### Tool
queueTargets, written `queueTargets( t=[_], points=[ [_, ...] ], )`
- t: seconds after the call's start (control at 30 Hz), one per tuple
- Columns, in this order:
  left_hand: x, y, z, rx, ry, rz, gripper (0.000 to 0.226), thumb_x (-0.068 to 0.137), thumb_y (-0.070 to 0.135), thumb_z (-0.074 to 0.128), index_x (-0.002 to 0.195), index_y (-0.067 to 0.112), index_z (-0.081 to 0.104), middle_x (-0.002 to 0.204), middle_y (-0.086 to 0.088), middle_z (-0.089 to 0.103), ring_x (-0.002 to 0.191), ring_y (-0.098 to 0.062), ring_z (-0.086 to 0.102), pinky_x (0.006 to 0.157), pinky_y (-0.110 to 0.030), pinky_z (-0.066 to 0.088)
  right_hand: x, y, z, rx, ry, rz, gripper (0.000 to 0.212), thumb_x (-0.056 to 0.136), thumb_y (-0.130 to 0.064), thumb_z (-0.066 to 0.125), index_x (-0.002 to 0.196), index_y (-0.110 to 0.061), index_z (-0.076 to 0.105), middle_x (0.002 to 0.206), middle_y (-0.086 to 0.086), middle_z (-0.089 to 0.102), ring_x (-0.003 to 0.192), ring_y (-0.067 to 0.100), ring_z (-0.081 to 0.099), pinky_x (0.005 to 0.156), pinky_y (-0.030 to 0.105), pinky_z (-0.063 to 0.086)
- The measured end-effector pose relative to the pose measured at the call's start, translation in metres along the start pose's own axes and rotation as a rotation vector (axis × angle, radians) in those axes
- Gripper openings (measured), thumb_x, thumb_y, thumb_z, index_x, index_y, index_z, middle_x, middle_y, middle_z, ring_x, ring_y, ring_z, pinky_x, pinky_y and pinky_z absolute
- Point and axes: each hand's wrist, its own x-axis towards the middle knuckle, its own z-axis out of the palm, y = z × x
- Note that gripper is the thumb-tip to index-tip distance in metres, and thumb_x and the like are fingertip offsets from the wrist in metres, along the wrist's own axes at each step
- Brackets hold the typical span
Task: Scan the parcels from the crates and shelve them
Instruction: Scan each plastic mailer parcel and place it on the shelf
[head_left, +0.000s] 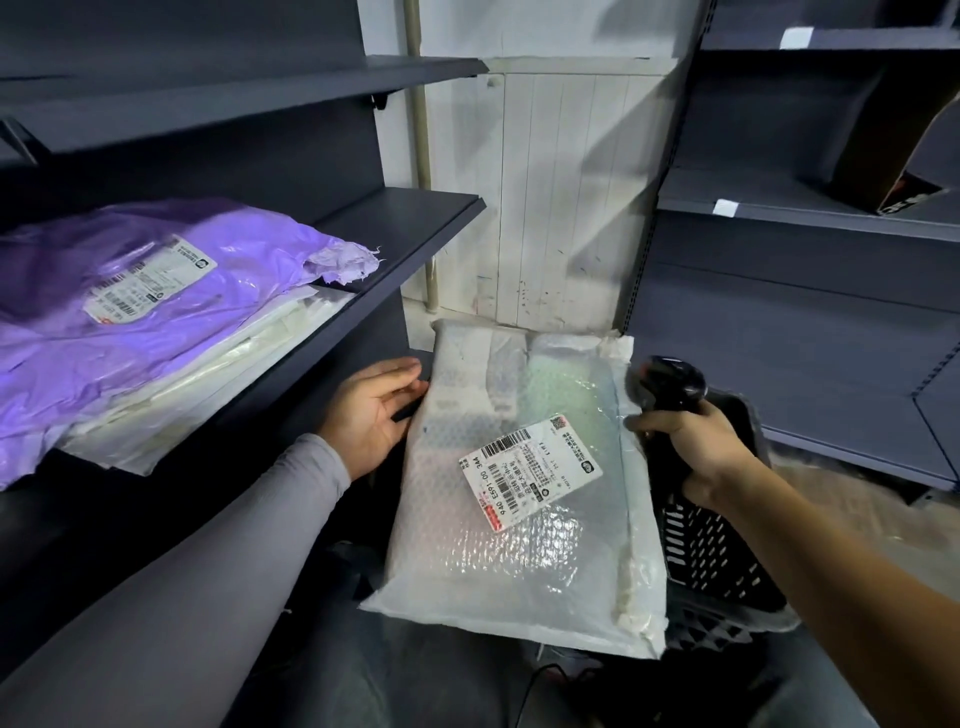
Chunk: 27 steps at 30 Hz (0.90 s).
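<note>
A white bubble-wrap parcel (524, 478) lies flat in front of me, its shipping label (530, 472) facing up. My left hand (371, 413) holds the parcel's left edge, fingers underneath and thumb by the rim. My right hand (696, 449) grips a black barcode scanner (667, 384) just off the parcel's right edge, its head turned toward the label. A greenish glow lies on the wrap above the label. A black perforated crate (717, 566) sits under the parcel's right side.
The grey shelf (405, 228) at left carries a purple parcel (145, 306) on top of white ones (218, 384). Another shelf unit (810, 218) stands at right with a dark box (904, 150). A white panelled wall (566, 197) fills the gap between them.
</note>
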Motion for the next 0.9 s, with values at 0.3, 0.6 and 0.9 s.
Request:
queueTargets(
  t=[0.3,0.6,0.9],
  points=[
    [0.017,-0.006,-0.012,0.098,-0.008,-0.035,0.057,0.092,-0.018,0.056,0.144,0.004,0.053,0.130,-0.018,0.066,0.098,-0.024,0.070,0.085,-0.033,0.059,0.011,0.002,0.021,0.047,0.062,-0.031,0.042,0.076,0.014,0.078,0.114,-0.001,0.069,0.075,0.012,0.069,0.059,0.022,0.066,0.061,0.032,0.057],
    [0.025,-0.004,-0.033,0.217,-0.105,-0.245,0.029,0.099,0.008,0.059,0.125,0.015,0.071,0.116,-0.009,0.074,0.093,-0.019,0.072,0.078,-0.032,0.061,0.031,-0.003,0.045,0.097,0.080,-0.048,0.040,0.078,0.016,0.075,0.112,-0.003,0.066,0.083,0.013,0.069,0.065,0.024,0.067,0.061,0.034,0.058],
    [0.025,-0.014,-0.058,0.388,-0.258,-0.470,0.047,0.099,0.020,0.066,0.133,0.052,0.058,0.132,-0.010,0.071,0.118,-0.038,0.069,0.090,-0.064,0.055,0.049,0.001,0.056,0.096,0.079,-0.072,0.037,0.080,0.016,0.074,0.109,-0.006,0.066,0.087,0.013,0.068,0.066,0.022,0.069,0.061,0.033,0.062]
  ],
)
